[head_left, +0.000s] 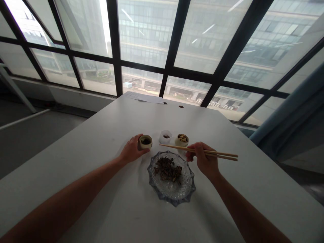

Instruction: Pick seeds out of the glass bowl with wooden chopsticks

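Note:
My left hand (pixel 132 149) is curled round the left side of a small cream cup (pixel 145 145) with dark contents. In my right hand (pixel 204 158) is a pair of wooden chopsticks (pixel 222 155), their tips pointing left over the table. Below the tips sits a scalloped clear glass bowl (pixel 174 197) holding a heap of dark brown dried pieces (pixel 168 168). Behind it stand a small white cup (pixel 165 136) with a few dark bits and a second cream cup (pixel 181 141) filled with yellowish pieces. The chopsticks pass in front of that second cup.
Everything stands on a white table (pixel 101 141). Near its far edge lie paper sheets (pixel 144 98), a small dark object (pixel 165 103) and a brown round spot (pixel 181 106). Black-framed windows (pixel 167 71) rise behind the table, and a blue curtain (pixel 291 111) hangs at right.

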Tool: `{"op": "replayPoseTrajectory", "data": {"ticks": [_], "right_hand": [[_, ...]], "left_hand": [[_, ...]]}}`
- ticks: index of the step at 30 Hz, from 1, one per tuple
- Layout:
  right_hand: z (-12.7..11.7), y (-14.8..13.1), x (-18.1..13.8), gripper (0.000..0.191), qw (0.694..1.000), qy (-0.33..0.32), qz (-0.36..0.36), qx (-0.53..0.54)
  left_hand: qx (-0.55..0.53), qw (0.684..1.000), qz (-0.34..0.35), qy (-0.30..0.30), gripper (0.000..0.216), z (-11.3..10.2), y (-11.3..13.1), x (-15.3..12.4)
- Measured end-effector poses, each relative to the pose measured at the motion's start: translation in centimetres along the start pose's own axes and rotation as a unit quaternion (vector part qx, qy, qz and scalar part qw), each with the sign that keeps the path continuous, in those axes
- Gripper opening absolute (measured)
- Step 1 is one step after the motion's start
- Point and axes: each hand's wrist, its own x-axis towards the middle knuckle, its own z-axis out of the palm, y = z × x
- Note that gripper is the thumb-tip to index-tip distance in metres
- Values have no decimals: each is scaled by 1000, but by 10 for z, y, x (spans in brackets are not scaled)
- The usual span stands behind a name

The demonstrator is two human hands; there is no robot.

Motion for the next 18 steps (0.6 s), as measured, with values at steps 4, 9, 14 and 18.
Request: {"op": "replayPoseTrajectory", "data": {"ticks": [4,9,14,18], "right_hand": [[11,-6,7,58,1000,11,2,21],[-15,-22,3,60,998,-52,27,-28],[-37,-24,-13,56,989,-104,45,-97],[-27,-12,-16,54,989,-105,47,-93]], "left_hand": [[1,1000,0,-1,73,-1,2,0],[-3,1000,-2,-4,74,0,0,-1],[-5,1000,0,-3,73,1,0,0],[-5,1000,-8,-14,74,-2,2,1]]}}
